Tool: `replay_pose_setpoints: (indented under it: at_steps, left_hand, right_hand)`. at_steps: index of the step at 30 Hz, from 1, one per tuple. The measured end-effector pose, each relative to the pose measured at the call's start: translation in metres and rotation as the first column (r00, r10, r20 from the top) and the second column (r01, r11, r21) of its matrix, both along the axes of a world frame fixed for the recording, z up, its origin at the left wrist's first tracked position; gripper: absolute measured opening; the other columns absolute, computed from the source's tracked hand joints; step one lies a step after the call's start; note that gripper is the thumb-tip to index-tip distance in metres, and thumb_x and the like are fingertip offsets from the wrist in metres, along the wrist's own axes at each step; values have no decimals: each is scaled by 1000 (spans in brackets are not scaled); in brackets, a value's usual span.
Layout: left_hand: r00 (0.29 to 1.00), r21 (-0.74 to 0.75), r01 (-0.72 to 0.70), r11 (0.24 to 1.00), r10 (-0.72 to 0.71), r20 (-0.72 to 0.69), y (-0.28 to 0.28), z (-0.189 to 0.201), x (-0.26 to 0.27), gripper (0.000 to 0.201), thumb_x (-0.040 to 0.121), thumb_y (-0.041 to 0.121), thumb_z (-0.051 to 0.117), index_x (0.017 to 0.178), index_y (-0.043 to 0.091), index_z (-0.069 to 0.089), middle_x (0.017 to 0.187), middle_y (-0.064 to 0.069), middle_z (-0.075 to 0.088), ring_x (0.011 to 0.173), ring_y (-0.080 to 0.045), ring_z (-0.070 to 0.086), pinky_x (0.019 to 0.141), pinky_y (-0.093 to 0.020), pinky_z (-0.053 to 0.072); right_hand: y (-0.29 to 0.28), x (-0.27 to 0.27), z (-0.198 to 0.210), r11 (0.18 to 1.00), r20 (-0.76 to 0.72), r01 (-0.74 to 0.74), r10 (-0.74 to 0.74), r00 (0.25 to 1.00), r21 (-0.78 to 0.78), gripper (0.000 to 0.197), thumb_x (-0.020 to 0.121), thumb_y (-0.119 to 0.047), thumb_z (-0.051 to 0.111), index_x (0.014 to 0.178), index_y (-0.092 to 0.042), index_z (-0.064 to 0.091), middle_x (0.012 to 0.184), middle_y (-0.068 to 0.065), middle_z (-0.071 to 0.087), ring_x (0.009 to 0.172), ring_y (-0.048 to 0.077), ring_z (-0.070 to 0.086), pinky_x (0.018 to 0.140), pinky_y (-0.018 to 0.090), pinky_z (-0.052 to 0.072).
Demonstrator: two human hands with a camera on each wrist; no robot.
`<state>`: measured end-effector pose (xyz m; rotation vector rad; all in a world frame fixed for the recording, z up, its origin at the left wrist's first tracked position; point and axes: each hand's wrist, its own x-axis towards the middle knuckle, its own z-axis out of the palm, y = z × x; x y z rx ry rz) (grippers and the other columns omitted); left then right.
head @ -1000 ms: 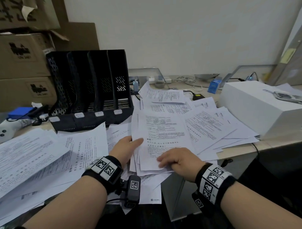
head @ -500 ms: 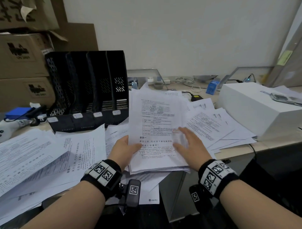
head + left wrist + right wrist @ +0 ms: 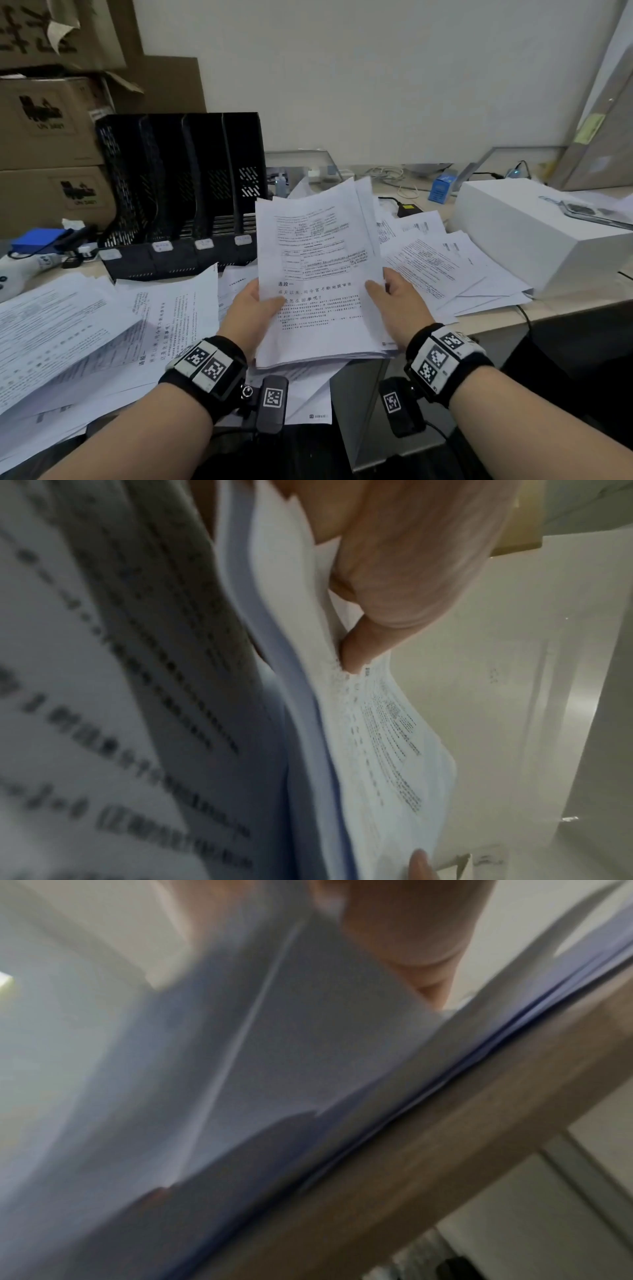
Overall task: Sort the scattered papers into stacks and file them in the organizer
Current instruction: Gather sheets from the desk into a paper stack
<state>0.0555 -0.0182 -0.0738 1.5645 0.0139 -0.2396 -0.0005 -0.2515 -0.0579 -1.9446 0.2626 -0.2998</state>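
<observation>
Two hands are seen, a left hand [image 3: 251, 310] and a right hand [image 3: 399, 301], and one stack [image 3: 318, 274] of papers is gripped between them. One black organizer [image 3: 181, 192] is counted, divided into four slots, each marked by one label. Three cardboard boxes [image 3: 48, 123] are stacked at the left, one white box [image 3: 534, 233] is set at the right, and loose sheets [image 3: 85, 329], too many and too overlapped to be counted, are spread in two heaps.
</observation>
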Motion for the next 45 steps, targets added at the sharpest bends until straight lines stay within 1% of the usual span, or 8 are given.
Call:
replay_pose_setpoints:
  at_steps: [12, 19, 23, 27, 30, 35, 40, 45]
  left_hand:
    - [991, 117, -110, 987, 99, 90, 15, -9, 4, 33, 96, 0, 54, 114, 25, 67, 104, 10, 74, 97, -10, 70, 75, -24, 54]
    - [997, 132, -74, 989, 70, 31, 20, -15, 12, 33, 94, -1, 56, 113, 24, 68, 112, 0, 76, 103, -22, 72, 96, -42, 56]
    - [999, 146, -46, 988, 45, 7, 20, -12, 12, 34, 93, -4, 54, 111, 21, 68, 112, -5, 76, 104, -27, 71, 99, -47, 55]
    - [999, 128, -23, 992, 26, -28, 20, -6, 10, 34, 96, -7, 49, 104, 21, 67, 103, -2, 75, 98, -23, 70, 82, -34, 55]
    - [995, 53, -35, 998, 40, -93, 21, -4, 11, 27, 100, -1, 48, 100, 17, 67, 103, -5, 74, 95, -23, 70, 79, -33, 54]
    - [968, 74, -100, 992, 114, -224, 32, -26, 35, 88, 71, 89, 49, 128, 25, 68, 129, -1, 70, 120, -27, 65, 109, -49, 46]
    - [989, 110, 10, 994, 6, -145, 25, -3, 14, 47, 90, 55, 67, 120, 20, 66, 125, 8, 66, 121, -21, 60, 112, -42, 40]
    - [993, 89, 60, 994, -50, -112, 25, -7, 16, 36, 83, 35, 80, 112, 14, 75, 105, -4, 80, 99, -28, 76, 101, -49, 54]
  right_hand:
    - [-34, 12, -29, 684, -328, -95, -220, 919, -724, 60, 89, -58, 49, 144, -37, 40, 154, -13, 37, 135, 20, 42, 108, 43, 37]
    - [-49, 17, -26, 795, -174, 141, -297, 939, -590, 33, 102, -25, 35, 118, -18, 64, 103, 6, 67, 91, 27, 59, 81, 33, 48]
    - [-54, 16, -18, 875, -42, 386, -415, 909, -293, 33, 103, -25, 34, 118, -17, 62, 112, 7, 66, 103, 31, 60, 87, 34, 46]
    - [-41, 8, -16, 978, 46, 179, -175, 984, -104, 33, 104, -29, 42, 130, -37, 60, 131, -14, 58, 122, 12, 54, 107, 36, 44]
    - [-25, -1, -15, 953, -14, -160, 162, 987, -257, 40, 102, -11, 46, 114, -42, 68, 128, -21, 55, 119, 0, 50, 98, 13, 41]
    - [-19, 3, -36, 716, -146, -456, 452, 880, -529, 45, 86, 7, 52, 106, -24, 78, 127, -12, 64, 128, 5, 47, 114, 20, 31]
    - [-18, 2, -42, 743, -147, -481, 471, 870, -465, 50, 78, 13, 50, 95, -22, 80, 121, -20, 64, 133, 6, 44, 101, 3, 31]
    - [-13, 3, -37, 689, -121, -476, 497, 859, -547, 40, 70, -5, 49, 81, -26, 81, 125, -18, 65, 132, 0, 40, 115, 23, 27]
